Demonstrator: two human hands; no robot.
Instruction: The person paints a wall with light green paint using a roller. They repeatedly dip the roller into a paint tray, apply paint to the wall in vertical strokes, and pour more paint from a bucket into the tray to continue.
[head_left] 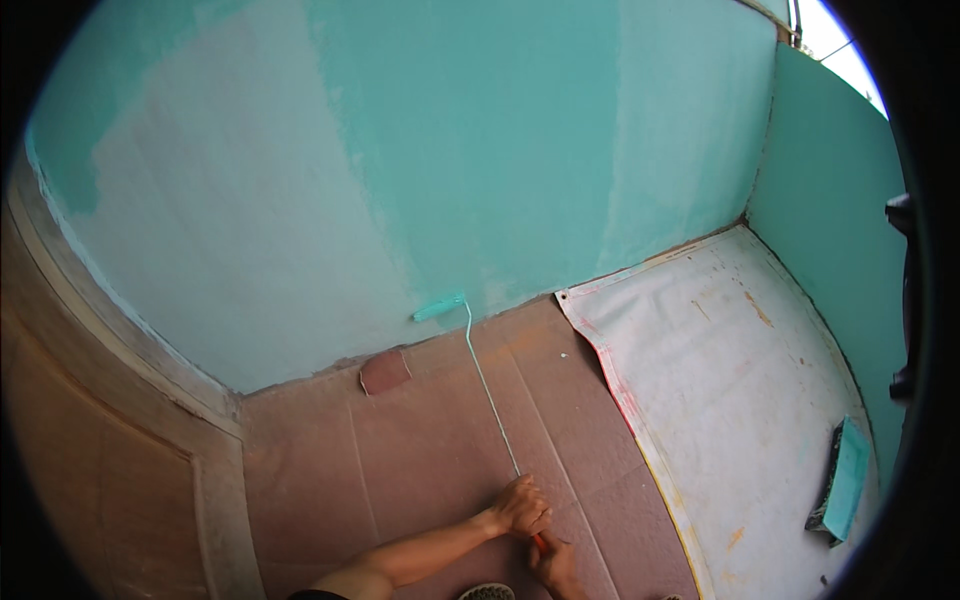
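Observation:
Both of my hands are wrapped round a long-framed paint roller (490, 395). My left hand (520, 507) grips higher up, where the thin metal rod meets the handle. Just below it, my right hand (557, 568) is closed round the lower handle, and a bit of red-orange grip shows between the two. The turquoise-coated sleeve (440, 308) at the rod's far end lies against the bottom of the wall (480, 150). Fresh, deeper turquoise covers the wall's middle in a wide band, with paler patches on either side.
A paint tray (848, 478) with turquoise paint sits at the right on a whitish sheet (730, 350). Brown floor covering (430, 450) spreads under the roller. A loose reddish-brown square piece (386, 373) lies by the wall. A wooden door frame (215, 490) stands at the left.

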